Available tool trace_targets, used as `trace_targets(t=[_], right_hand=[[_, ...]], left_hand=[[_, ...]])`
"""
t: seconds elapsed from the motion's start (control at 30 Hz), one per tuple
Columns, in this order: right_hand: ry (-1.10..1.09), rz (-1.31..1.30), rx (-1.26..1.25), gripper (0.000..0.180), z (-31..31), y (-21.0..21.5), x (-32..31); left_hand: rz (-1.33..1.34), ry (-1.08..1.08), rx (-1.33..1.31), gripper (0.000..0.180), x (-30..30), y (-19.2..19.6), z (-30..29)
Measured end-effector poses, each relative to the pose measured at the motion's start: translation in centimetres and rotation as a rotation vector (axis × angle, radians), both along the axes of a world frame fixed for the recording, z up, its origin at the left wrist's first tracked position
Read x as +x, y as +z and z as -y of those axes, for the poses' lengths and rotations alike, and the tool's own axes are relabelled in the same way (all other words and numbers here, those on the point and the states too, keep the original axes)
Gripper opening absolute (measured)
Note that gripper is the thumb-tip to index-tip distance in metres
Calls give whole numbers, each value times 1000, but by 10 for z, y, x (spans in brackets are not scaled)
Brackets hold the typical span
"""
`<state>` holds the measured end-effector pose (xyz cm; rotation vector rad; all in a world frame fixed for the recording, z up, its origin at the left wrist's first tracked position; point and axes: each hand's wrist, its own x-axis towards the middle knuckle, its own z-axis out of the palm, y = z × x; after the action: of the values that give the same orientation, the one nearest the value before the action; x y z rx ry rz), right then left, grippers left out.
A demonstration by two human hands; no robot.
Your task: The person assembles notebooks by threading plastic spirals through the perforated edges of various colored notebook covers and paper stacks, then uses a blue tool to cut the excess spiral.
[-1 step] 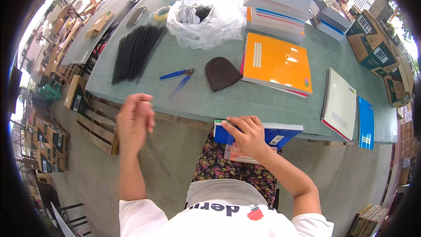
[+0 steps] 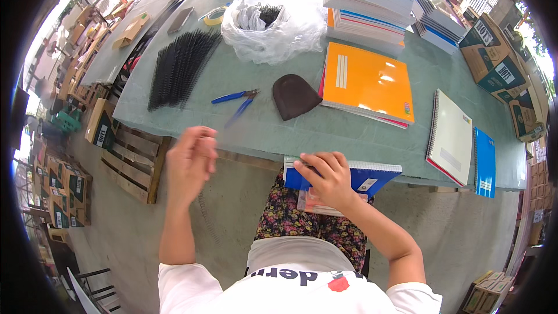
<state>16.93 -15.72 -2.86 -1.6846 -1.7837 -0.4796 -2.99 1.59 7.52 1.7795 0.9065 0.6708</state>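
My right hand (image 2: 325, 179) grips a blue notebook (image 2: 378, 177) that stands on edge at the table's near side, pages upward, thumb and fingers over its top. Below it, a pinkish printed sheet or cover (image 2: 311, 203) shows above my lap. Left of the notebook, my left hand (image 2: 192, 160) is raised with its fingers curled, slightly blurred. From it a thin dark spiral binding coil (image 2: 208, 218) hangs down over the floor. On the table (image 2: 261, 134) ahead lie blue-handled cutting pliers (image 2: 235, 102) and a dark brown rounded pad (image 2: 293, 97).
A bundle of black spiral coils (image 2: 180, 70) lies at the left, beside a clear plastic bag (image 2: 273, 29) holding more. Orange notebooks (image 2: 369, 81), a white notebook (image 2: 450, 136) and a blue one (image 2: 485, 163) lie to the right. Tall notebook stacks (image 2: 372, 0) stand behind. A wooden pallet (image 2: 131, 168) is at lower left.
My left hand has shifted a little to the right, and the dangling coil has swung with it. My right hand and the blue notebook have stayed in place.
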Motion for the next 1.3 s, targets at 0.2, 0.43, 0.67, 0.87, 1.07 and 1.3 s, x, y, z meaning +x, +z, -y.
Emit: trace_targets(t=[0.2, 0.43, 0.67, 0.87, 1.07, 1.3], right_hand=[[-19, -66, -101, 40, 0, 3, -14], [-202, -141, -276, 43, -8, 4, -15], [-176, 54, -106, 54, 9, 0, -8], [-64, 18, -64, 44, 11, -1, -7], [-41, 43, -44, 43, 12, -8, -4], [-77, 56, -53, 46, 16, -12, -8]], left_hand=[[-219, -325, 89, 18, 17, -62, 12], [-245, -352, 67, 24, 31, -75, 21], [-224, -335, 65, 23, 29, -84, 22], [-50, -263, -232, 19, 39, -94, 28], [-128, -446, -334, 20, 67, -79, 18], [-227, -502, -226, 22, 74, -73, 13]])
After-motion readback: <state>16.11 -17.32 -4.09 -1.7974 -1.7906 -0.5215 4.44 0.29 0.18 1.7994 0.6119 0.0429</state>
